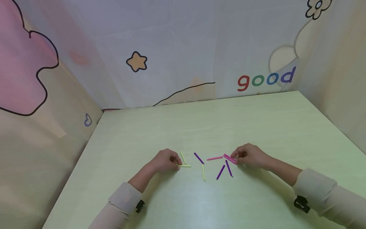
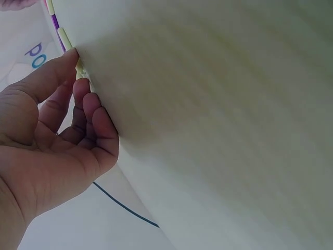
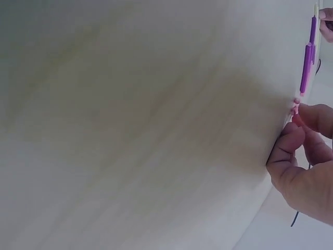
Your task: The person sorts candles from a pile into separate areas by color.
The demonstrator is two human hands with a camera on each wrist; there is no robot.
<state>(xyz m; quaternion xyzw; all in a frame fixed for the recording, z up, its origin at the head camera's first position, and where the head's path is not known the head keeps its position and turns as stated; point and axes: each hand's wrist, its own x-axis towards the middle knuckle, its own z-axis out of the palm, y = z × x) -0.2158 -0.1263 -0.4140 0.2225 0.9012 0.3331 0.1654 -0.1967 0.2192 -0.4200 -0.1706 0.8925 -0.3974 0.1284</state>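
- Thin, straight sticks, matte and smooth-looking, lie on my pale tabletop [image 1: 257, 127], which has faint grain streaks.
- A purple stick [image 1: 199, 158] slants down to meet the top of an upright yellow-green stick [image 1: 204, 173]; two more purple sticks, one [image 1: 220, 172] and its neighbour [image 1: 229, 168], lean toward each other below the pink ones.
- A single pink stick [image 1: 214, 158] ends just beside the pink pair [image 1: 230, 158], set side by side.
- The tabletop's far edge meets a printed wall [image 1: 177, 41], well beyond the sticks, with bare surface between.
- My left hand [image 1: 166, 160] pinches one end of a yellow-green stick [image 1: 186, 166], just below a tilted one [image 1: 183, 157].
- My right hand [image 1: 253, 156] pinches the right end of the pink pair, thumb and fingertips nearly together.
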